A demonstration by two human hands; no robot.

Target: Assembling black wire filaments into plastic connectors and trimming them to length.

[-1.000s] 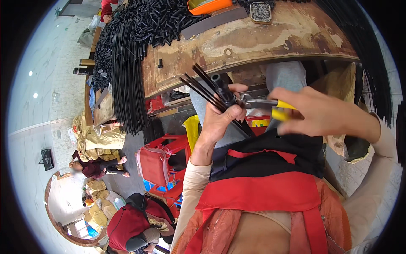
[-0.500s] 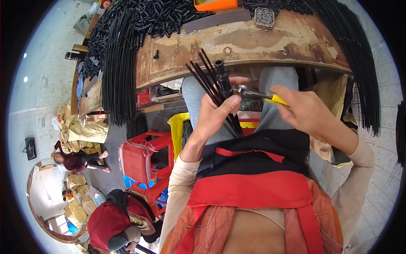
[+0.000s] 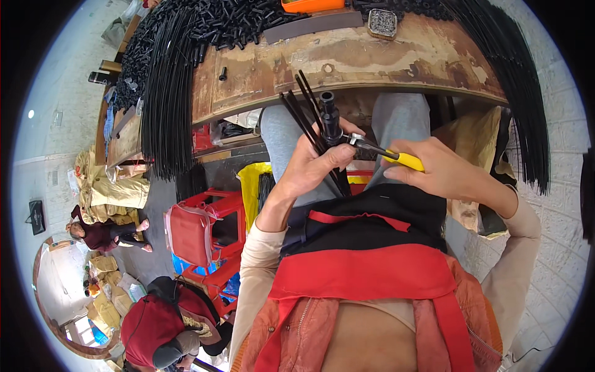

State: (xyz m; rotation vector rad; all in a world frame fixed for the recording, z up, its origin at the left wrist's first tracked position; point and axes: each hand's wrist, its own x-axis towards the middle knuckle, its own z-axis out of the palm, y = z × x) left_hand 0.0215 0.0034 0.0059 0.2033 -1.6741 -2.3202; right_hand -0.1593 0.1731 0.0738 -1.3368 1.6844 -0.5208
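Note:
My left hand is closed around a stepped black tube, its round mouth upward. The same hand grips several thin black rods, which fan out above the fingers and come out below the palm. In my right hand is a yellow-handled tool with a dark shaft; its exact kind is unclear. The shaft's silvery end meets a small metal piece against the tube's side, by my left thumb. My left fingers behind the tube are partly hidden.
A worn wooden bench spans the front, with a heap of black tubes, a square tin and an orange tray. Long black rods hang off its edge. Red stools and another person are at left.
The tool's yellow handle shows more in my right hand, and its shaft has tilted downward to the right. My left hand keeps its hold. The whole view has shifted slightly.

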